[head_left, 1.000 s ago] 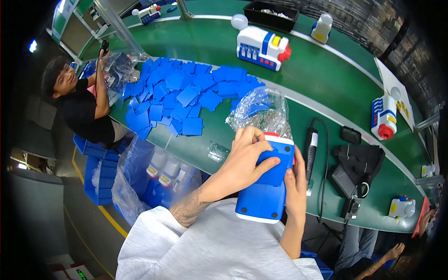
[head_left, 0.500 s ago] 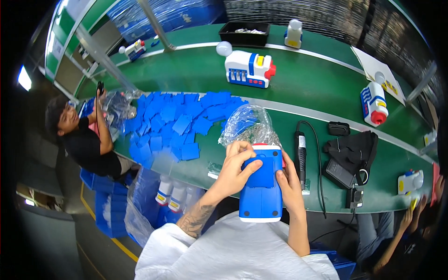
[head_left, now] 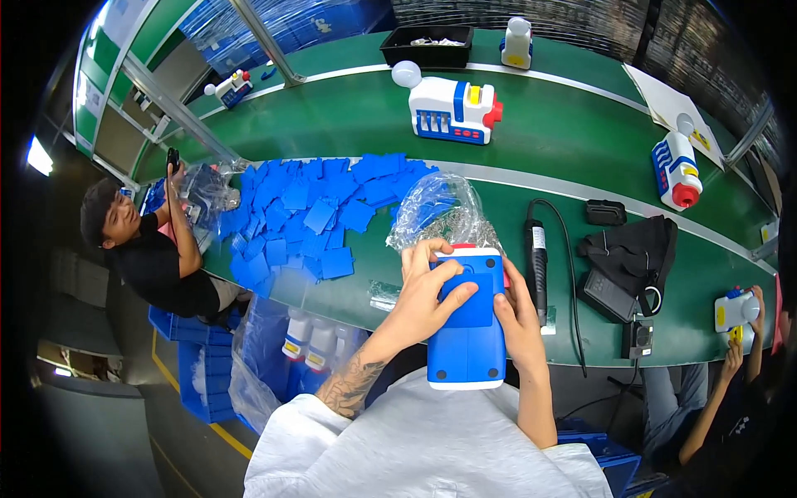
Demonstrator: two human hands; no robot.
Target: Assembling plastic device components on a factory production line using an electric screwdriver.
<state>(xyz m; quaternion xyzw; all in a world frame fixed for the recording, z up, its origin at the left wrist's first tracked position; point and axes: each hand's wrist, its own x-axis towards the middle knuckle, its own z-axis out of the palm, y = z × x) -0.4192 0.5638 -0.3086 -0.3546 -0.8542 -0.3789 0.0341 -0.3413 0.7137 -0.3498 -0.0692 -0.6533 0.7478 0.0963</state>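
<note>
I hold a blue and white plastic toy body (head_left: 467, 332) upright against my chest, its blue underside facing me. My left hand (head_left: 425, 290) lies over its upper left part, thumb pressing a blue panel into it. My right hand (head_left: 519, 319) grips its right edge. Just beyond the toy lies a clear plastic bag (head_left: 438, 212) with blue pieces inside. A large heap of flat blue plastic panels (head_left: 311, 212) covers the green table (head_left: 581, 141) to my left.
An electric screwdriver with cable (head_left: 535, 261) and a black cloth (head_left: 635, 249) lie to my right. Finished white-and-blue toys (head_left: 455, 109) (head_left: 677, 170) stand farther back. A co-worker (head_left: 141, 249) sits at left; another person's hands (head_left: 735, 328) hold a toy at right.
The toy has stayed in both hands; my left thumb has shifted onto the blue panel. The view has tilted slightly, so the table appears lower.
</note>
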